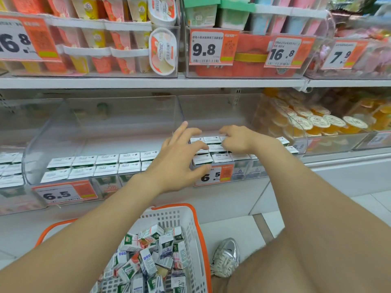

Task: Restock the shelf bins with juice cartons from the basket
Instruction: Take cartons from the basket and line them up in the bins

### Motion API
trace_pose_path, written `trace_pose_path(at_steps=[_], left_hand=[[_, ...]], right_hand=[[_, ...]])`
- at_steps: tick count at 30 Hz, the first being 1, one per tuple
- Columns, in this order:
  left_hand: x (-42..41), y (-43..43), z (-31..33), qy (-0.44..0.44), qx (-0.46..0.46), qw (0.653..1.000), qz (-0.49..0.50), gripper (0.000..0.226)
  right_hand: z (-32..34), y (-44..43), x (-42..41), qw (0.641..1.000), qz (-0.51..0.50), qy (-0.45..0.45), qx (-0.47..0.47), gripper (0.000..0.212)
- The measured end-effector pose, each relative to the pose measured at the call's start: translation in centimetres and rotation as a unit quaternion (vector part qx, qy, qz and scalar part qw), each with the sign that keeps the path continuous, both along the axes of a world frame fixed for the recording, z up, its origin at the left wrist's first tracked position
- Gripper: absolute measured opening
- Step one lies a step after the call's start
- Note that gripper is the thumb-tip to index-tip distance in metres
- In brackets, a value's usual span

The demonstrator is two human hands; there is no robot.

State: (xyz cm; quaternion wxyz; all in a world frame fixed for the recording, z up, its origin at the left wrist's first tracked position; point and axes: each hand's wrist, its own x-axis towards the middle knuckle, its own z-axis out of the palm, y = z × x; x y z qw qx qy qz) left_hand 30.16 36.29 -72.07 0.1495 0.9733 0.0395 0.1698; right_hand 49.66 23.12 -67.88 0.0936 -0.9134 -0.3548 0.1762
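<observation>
white juice cartons (220,157) in clear bin (211,112) beneath left hand (179,159), right hand (237,138)

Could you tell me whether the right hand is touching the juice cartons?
Touching: the head view shows the right hand with fingertips on the juice cartons.

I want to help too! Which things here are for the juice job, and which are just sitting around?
Job: basket, loose cartons in it, clear bin, left hand, right hand.
Just there: orange cups, oval tubs, silver shoe.
</observation>
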Motion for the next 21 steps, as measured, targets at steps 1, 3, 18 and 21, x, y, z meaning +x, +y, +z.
trace_pose_path(at_steps=[1,3,18,21], left_hand=[[-0.4,0.2,0.1,-0.022,-0.023,0.999,-0.005,0.046],[-1.4,0.6,0.3,-0.064,-0.047,0.997,-0.003,0.04],[-17.1,3.1,-7.6,0.25,-0.045,0.967,0.028,0.03],[-19.0,4.0,-12.9,0.34,-0.123,0.932,0.039,0.03]], right_hand=[[-0.1,0.1,-0.5,1.0,0.001,-0.016,0.0,0.06],[0.4,0.3,-2.1,0.997,0.007,-0.07,0.023,0.042],[-5.0,1.6,-23.1,0.938,0.306,-0.017,-0.16,0.03],[-10.0,3.1,-23.6,0.921,0.314,0.0,-0.231,0.029]])
